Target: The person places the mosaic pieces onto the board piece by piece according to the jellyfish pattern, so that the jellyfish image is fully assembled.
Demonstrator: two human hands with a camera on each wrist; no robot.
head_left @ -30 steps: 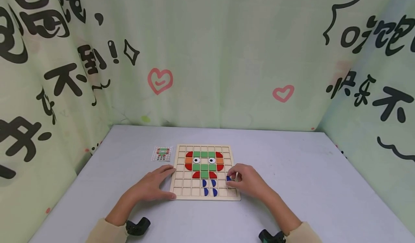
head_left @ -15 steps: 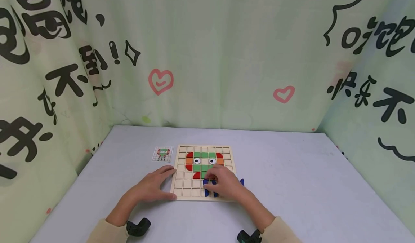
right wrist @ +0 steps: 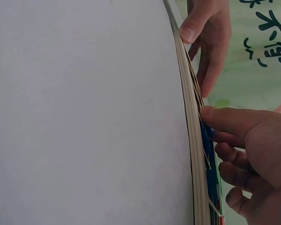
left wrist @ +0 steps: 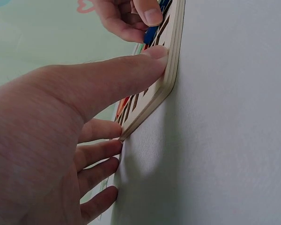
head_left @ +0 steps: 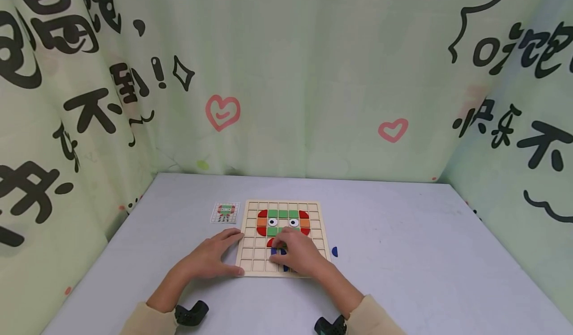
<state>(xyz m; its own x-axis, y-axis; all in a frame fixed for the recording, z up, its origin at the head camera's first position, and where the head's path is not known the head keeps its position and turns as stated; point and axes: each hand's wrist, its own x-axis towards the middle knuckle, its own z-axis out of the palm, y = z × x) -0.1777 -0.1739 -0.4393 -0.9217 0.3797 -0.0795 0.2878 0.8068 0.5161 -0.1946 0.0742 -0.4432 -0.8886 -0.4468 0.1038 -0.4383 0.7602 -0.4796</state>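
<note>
A wooden grid board (head_left: 252, 265) lies on the table, bearing a figure of green, red and orange pieces (head_left: 282, 213) with two eye pieces. My right hand (head_left: 299, 253) is over its lower middle, pinching a blue half-round piece (head_left: 273, 251) between thumb and fingers. In the right wrist view the fingertips are right at the board's surface. Other blue pieces (head_left: 285, 268) below the figure are partly hidden by this hand. My left hand (head_left: 210, 256) rests along the board's left side, fingers extended, thumb (left wrist: 152, 61) on the front left corner.
A small printed card (head_left: 225, 212) showing a similar figure lies behind the board's left side. One blue half-round piece (head_left: 334, 251) lies on the table just right of the board. A printed curtain (head_left: 304, 101) hangs around the table (head_left: 394, 235).
My right hand has moved left from the board's right edge to its lower middle, carrying the blue half-round piece. The blue piece on the table has come into view. The left hand stays put.
</note>
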